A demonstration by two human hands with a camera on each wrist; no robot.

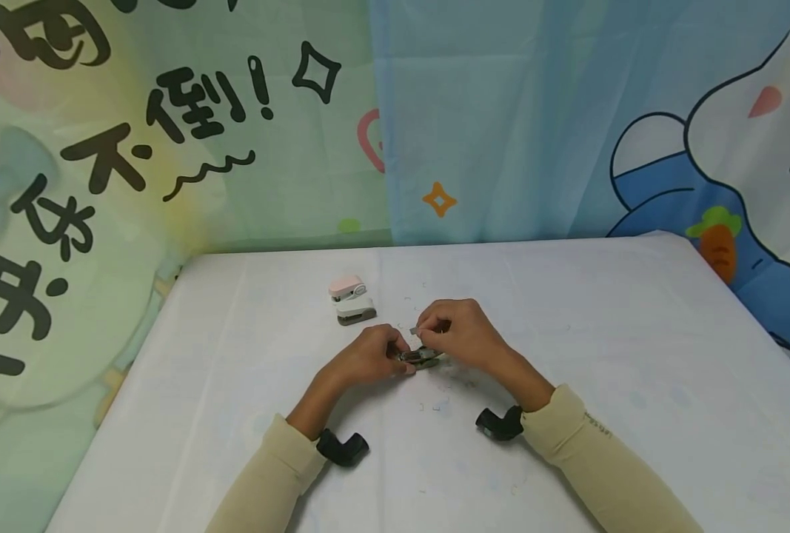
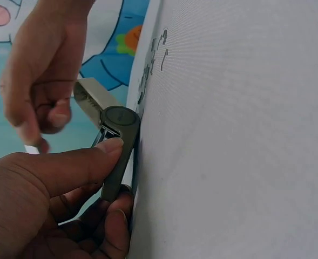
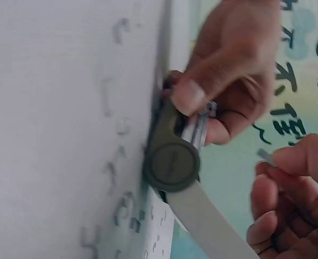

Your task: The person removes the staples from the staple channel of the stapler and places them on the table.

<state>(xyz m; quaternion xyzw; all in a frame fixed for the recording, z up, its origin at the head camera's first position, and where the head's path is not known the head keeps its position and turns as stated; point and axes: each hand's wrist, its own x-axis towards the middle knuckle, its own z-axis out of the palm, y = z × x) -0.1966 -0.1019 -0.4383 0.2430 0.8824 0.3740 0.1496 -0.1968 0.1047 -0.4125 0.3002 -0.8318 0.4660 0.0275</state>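
Fingers of the left hand (image 1: 368, 357) clamp an opened stapler (image 1: 420, 358) at table (image 1: 568, 385) centre, while the right hand (image 1: 464, 334) pinches a staple strip (image 1: 414, 330) just at the stapler's 12 o'clock; two more staplers (image 1: 352, 300) sit toward 11. From the left wrist, the thumb (image 2: 78, 164) presses the stapler's base, lid swung open toward 10. From the right wrist, the strip (image 3: 265, 156) hangs near the open channel's 3 o'clock, apart from it.
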